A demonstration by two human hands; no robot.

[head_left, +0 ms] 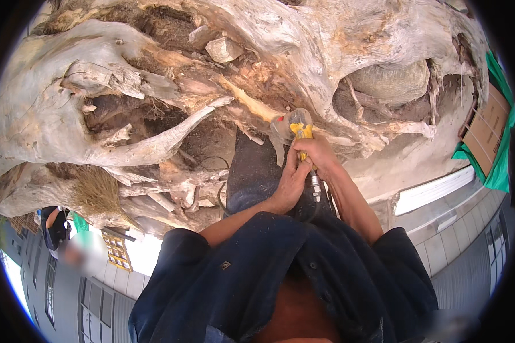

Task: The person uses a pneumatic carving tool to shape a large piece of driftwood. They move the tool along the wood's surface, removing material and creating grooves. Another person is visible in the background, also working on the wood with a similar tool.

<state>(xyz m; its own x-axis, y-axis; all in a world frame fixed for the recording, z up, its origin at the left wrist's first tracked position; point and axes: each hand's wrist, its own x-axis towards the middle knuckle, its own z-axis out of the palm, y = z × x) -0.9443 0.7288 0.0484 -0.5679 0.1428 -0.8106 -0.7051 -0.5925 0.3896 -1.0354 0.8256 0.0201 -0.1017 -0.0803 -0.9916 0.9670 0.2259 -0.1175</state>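
Note:
Both my hands are closed on a yellow air grinder (301,130) just in front of my body. My right hand (319,153) wraps its handle from the right. From the left, my left hand (290,182) closes round the lower handle, fingers close to the right hand's. A metal hose coupling (316,187) hangs below the grip. The grinder's round head is at a pale, freshly bared root (249,100) of a huge weathered tree stump (280,40); whether it touches the wood I cannot tell. A curved strip of wood or bark hangs beside the head.
A loose stone (224,50) sits among the roots, and a larger boulder (392,83) fills a hollow at right. Dry grass (100,191) sticks out at left. Cardboard (487,130) and green sheeting (506,166) stand far right. Another person (52,228) is at lower left, near a yellow pallet (117,251).

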